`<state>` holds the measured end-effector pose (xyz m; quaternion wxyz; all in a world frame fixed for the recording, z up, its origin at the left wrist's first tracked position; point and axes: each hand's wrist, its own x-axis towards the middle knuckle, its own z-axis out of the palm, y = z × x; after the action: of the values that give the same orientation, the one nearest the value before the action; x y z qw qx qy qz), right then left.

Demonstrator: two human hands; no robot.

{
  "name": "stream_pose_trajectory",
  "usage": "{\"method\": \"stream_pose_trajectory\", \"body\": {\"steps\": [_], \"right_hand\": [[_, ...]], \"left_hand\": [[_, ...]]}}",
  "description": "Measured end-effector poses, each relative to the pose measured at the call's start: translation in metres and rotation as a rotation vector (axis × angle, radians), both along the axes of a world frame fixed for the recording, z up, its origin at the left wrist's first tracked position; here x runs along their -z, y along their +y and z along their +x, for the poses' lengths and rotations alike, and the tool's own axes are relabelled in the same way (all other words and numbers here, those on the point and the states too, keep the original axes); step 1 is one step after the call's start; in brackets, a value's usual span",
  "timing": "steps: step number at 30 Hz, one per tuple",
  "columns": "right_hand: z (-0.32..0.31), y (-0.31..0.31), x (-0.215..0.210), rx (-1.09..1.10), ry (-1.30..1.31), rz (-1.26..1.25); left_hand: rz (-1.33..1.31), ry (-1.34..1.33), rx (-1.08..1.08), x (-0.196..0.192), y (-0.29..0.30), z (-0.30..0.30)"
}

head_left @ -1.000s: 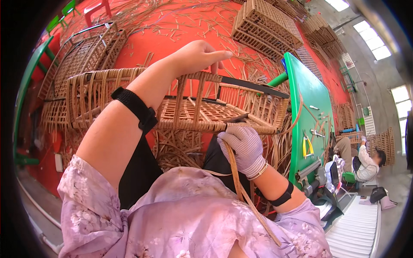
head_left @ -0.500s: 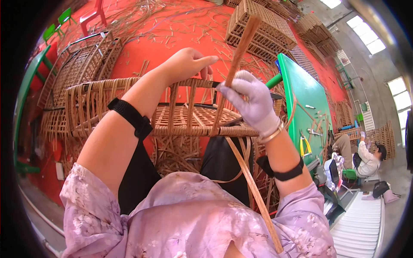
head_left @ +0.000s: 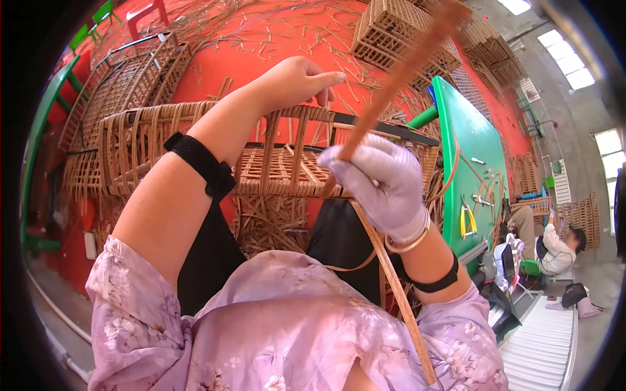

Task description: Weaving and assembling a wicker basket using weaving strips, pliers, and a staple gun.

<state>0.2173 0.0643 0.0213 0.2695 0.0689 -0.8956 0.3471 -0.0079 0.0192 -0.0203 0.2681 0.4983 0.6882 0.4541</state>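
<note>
A woven rattan basket [head_left: 280,168] with a dark frame lies across in front of me, above my knees. My gloved right hand [head_left: 391,182] pinches a flat brown rattan strip [head_left: 399,81] near the basket's right part. The strip's upper end slants up and to the right, close to the camera. Bare and above the far rim, my left hand [head_left: 297,83] has its thumb stretched out and its other fingers loosely bent, with nothing visible in them. Another long strip [head_left: 398,293] runs from beneath the right hand down over my floral shirt.
A green table [head_left: 463,150] at the right bears yellow-handled pliers [head_left: 468,220] and scraps. Finished-looking baskets [head_left: 391,39] are stacked at the back. Loose strips litter the red floor [head_left: 261,49]. A co-worker [head_left: 559,247] sits at the far right.
My right hand has lowered slightly with the strip, whose upper end has swung up and right, closer to the camera. My left hand has shifted a little right and up.
</note>
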Motion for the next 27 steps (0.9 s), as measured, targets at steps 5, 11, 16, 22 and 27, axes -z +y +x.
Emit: {"method": "stream_pose_trajectory", "body": {"steps": [5, 11, 16, 22, 27], "right_hand": [[0.031, -0.014, 0.021, 0.124, 0.005, -0.456], [0.041, -0.002, 0.041, 0.027, -0.139, -0.087], [0.049, -0.008, 0.067, 0.056, -0.288, 0.234], [0.062, -0.024, 0.093, 0.165, -0.224, 0.41], [0.062, -0.02, 0.08, 0.136, -0.147, 0.391]], "left_hand": [[0.001, 0.015, 0.045, -0.009, -0.004, 0.004], [0.006, 0.074, 0.007, -0.006, -0.007, 0.005], [0.011, 0.104, -0.003, -0.005, -0.004, 0.006], [0.02, 0.132, -0.015, -0.005, -0.006, 0.006], [0.002, 0.116, -0.019, -0.005, -0.007, 0.004]]}}
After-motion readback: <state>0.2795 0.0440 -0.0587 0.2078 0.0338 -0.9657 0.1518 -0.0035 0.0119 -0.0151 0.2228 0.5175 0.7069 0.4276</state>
